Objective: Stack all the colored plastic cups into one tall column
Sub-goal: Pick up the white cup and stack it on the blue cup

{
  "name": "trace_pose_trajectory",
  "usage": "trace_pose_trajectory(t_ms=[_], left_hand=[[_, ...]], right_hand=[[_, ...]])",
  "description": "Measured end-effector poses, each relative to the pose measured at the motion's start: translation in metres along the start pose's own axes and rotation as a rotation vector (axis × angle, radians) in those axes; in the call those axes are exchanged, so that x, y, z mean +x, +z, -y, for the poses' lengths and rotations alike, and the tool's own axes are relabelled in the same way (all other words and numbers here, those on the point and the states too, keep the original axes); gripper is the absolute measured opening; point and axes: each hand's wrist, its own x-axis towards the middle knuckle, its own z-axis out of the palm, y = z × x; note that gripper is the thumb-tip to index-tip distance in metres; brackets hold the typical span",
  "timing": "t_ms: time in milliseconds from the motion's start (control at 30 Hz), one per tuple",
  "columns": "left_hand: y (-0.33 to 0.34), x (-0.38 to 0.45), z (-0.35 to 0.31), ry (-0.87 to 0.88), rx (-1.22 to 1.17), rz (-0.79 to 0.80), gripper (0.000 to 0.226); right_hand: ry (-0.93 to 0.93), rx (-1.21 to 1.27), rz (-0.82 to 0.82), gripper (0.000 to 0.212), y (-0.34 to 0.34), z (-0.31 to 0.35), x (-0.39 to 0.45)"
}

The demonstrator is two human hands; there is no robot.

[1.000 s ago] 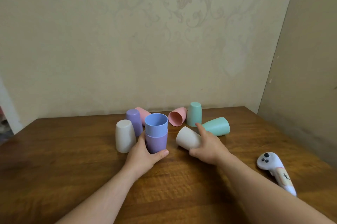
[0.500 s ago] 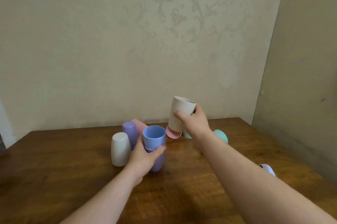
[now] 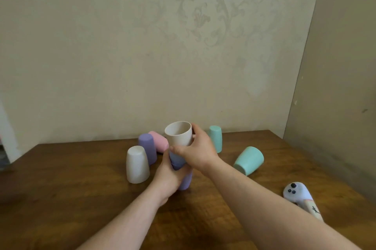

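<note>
The right hand (image 3: pixel 198 151) grips a beige cup (image 3: pixel 179 133), mouth up, its fingers wrapped round the lower wall, and is seating it into the blue cup (image 3: pixel 177 159) below. The left hand (image 3: pixel 169 178) clasps the stack, fingers closed around the blue cup and the purple cup (image 3: pixel 186 181) that stands on the bench (image 3: pixel 61 198).

To do this step well, the beige cup should go straight down along the stack's axis; it looks slightly tilted, so levelling its rim first would help it nest rather than jam. The left hand should hold firm low on the stack until the cup settles.

Five cups wait loose: an upturned beige cup (image 3: pixel 138 165), an upturned purple cup (image 3: pixel 148 151), a pink cup (image 3: pixel 159 144) on its side, an upturned mint cup (image 3: pixel 216 140) and a mint cup on its side (image 3: pixel 248 160). A white controller (image 3: pixel 298 191) lies well apart to the right.
</note>
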Motion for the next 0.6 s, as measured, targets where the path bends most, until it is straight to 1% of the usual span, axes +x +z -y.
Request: trace_pose_trajectory(t_ms=[100, 200, 300, 333, 367, 400, 433, 467, 500, 533, 600], left_hand=[[0.002, -0.001, 0.000, -0.016, -0.021, -0.002, 0.061], [0.006, 0.000, -0.002, -0.046, -0.073, 0.010, 0.065], [0.006, -0.002, 0.002, -0.032, -0.077, 0.010, 0.077], [0.004, -0.003, 0.005, -0.032, -0.079, 0.018, 0.081], [0.003, -0.004, 0.007, -0.034, -0.094, 0.023, 0.083], [0.002, -0.005, 0.010, -0.033, -0.111, 0.025, 0.084], [0.002, -0.005, 0.011, -0.033, -0.122, 0.018, 0.086], [0.003, -0.005, 0.011, -0.025, -0.107, 0.011, 0.087], [0.005, -0.004, 0.010, -0.015, -0.093, 0.010, 0.086], [0.006, -0.005, 0.010, -0.008, -0.080, 0.014, 0.084], [0.008, -0.004, 0.012, -0.001, -0.084, 0.014, 0.082]], right_hand=[[0.039, 0.077, 0.049, 0.062, -0.001, -0.008, -0.007], [0.060, 0.187, 0.086, 0.062, -0.003, -0.020, -0.009], [0.066, 0.205, 0.140, 0.065, -0.004, -0.022, -0.009], [0.063, 0.188, 0.173, 0.068, -0.006, -0.022, -0.009], [0.056, 0.160, 0.210, 0.076, -0.011, -0.021, -0.009], [0.050, 0.111, 0.231, 0.092, -0.019, -0.023, -0.009], [0.051, 0.033, 0.219, 0.109, -0.031, -0.024, -0.009], [0.062, -0.063, 0.172, 0.118, -0.046, -0.026, -0.008], [0.087, -0.182, 0.098, 0.118, -0.064, -0.033, -0.003], [0.138, -0.323, 0.015, 0.110, -0.086, -0.043, 0.002], [0.349, -0.660, -0.144, 0.097, -0.131, -0.061, 0.005]])
